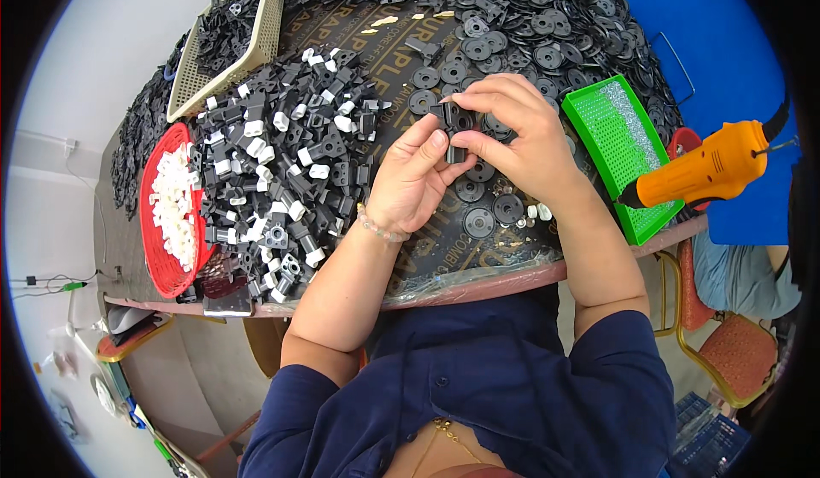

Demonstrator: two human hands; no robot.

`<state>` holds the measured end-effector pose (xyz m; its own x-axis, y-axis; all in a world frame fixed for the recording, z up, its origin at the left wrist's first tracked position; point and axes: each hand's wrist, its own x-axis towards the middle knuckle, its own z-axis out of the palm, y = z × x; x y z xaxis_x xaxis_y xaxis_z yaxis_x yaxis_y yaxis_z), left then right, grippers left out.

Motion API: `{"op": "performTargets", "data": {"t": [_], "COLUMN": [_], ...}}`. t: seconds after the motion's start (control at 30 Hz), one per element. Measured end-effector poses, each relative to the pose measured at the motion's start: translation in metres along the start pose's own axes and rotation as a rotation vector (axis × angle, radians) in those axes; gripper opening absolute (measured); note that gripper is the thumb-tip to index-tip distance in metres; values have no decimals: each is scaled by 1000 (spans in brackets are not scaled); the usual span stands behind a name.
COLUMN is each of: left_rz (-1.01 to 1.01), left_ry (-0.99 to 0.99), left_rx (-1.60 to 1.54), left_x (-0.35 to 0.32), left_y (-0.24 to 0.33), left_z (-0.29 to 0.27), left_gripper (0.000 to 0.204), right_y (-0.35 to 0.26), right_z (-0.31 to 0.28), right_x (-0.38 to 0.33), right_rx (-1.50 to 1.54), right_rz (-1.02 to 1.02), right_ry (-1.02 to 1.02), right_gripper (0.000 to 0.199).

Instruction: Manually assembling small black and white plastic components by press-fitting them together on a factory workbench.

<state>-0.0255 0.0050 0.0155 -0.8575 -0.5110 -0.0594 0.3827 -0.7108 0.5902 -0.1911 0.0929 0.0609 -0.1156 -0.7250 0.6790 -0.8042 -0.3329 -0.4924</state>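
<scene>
Above the middle of the table, both my hands hold one black plastic part (455, 119) with a round opening. My left hand (417, 175) grips it from the left with thumb and fingers. From the right, my right hand (525, 140) closes on the same part, fingers over its top and thumb underneath. My fingers cover some of it. Black discs (480, 222) with holes in the centre lie beneath and around my hands. On the left is a heap of black parts (282, 170), many with white pieces attached.
At the left stands a red basket (152, 260) of white pieces, with a beige basket (263, 29) behind it. A green tray (598, 128) of small silvery pieces sits at right. An orange power screwdriver (705, 169) hangs over it. Many discs (555, 25) are heaped at the back.
</scene>
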Motion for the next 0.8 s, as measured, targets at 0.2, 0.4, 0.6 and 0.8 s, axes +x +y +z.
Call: {"op": "performTargets", "data": {"t": [0.2,0.4,0.6,0.8], "left_rz": [-13,-50,-3,43], "left_ry": [45,20,-32,-71], "left_rx": [51,56,112,213], "left_x": [1,0,0,-2], "left_y": [2,4,5,5], "left_z": [2,4,-3,12], "left_gripper": [23,21,23,39], "right_y": [0,-3,-6,0], "right_z": [-3,-9,-6,-9], "right_x": [0,2,2,0], "right_rx": [-106,1,-82,-79], "right_rz": [-57,-40,-34,6], "right_ry": [-37,-79,-66,-81], "right_gripper": [37,37,39,35]}}
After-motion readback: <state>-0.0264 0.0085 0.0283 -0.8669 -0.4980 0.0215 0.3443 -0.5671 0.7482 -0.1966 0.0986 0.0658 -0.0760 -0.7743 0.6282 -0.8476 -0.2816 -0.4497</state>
